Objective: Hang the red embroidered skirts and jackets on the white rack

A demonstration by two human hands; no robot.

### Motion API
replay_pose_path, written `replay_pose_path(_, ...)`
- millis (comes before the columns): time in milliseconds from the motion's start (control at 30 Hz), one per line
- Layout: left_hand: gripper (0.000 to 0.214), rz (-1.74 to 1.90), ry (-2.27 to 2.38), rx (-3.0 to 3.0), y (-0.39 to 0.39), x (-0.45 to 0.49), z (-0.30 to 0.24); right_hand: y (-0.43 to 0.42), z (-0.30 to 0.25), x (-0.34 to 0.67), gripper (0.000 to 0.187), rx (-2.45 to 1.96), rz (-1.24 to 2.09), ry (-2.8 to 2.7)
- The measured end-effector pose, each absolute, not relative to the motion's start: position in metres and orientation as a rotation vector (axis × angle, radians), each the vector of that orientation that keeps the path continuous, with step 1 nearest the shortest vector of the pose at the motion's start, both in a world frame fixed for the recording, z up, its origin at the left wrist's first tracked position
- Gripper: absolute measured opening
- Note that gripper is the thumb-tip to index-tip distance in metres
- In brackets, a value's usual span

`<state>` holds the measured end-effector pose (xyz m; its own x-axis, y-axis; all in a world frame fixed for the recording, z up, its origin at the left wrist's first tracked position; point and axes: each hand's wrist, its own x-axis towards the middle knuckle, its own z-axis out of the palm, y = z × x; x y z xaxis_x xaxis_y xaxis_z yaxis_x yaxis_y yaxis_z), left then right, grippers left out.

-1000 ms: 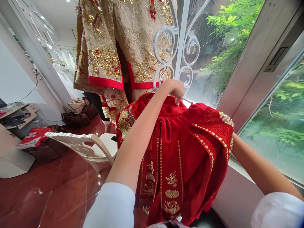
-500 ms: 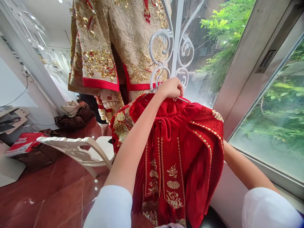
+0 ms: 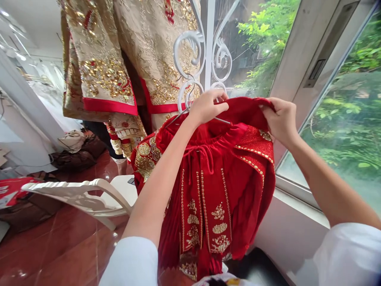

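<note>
A red embroidered skirt (image 3: 205,190) with gold beading and a tied drawstring hangs on a thin wire hanger (image 3: 222,120). The hanger's hook reaches up to a white scrolled metal rack (image 3: 209,51). My left hand (image 3: 210,104) is at the hanger's middle, in front of the skirt's waist opening; thumb and fingers are apart, with nothing visible between them. At the right, my right hand (image 3: 282,119) pinches the raised back edge of the red waistband between thumb and fingers. The far side of the waist is partly hidden by my left forearm.
A gold and cream sequined jacket (image 3: 104,79) with red trim hangs behind at the left. A white chair (image 3: 89,190) stands lower left, with bags (image 3: 80,151) on the tiled floor beyond. Window frames (image 3: 297,63) line the right; a dark seat (image 3: 258,270) is below.
My right hand has come up from behind the skirt and lifted the waistband's back edge to the right. My left hand has loosened from the hanger. The view has shifted slightly right.
</note>
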<state>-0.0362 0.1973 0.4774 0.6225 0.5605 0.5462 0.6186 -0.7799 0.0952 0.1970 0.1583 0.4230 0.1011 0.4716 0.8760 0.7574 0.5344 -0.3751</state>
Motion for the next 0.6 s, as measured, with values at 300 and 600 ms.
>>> replay_pose_path(300,0.049,-0.699,-0.49,-2.478,0.165,0.0,0.408,0.182,0.41,0.204,0.025,-1.135,-0.145,-1.704)
replay_pose_path(600,0.042,-0.77,-0.663,-2.251,0.189,0.02,0.375,0.201,0.404,0.232,0.028,-1.267,-0.039,-2.005)
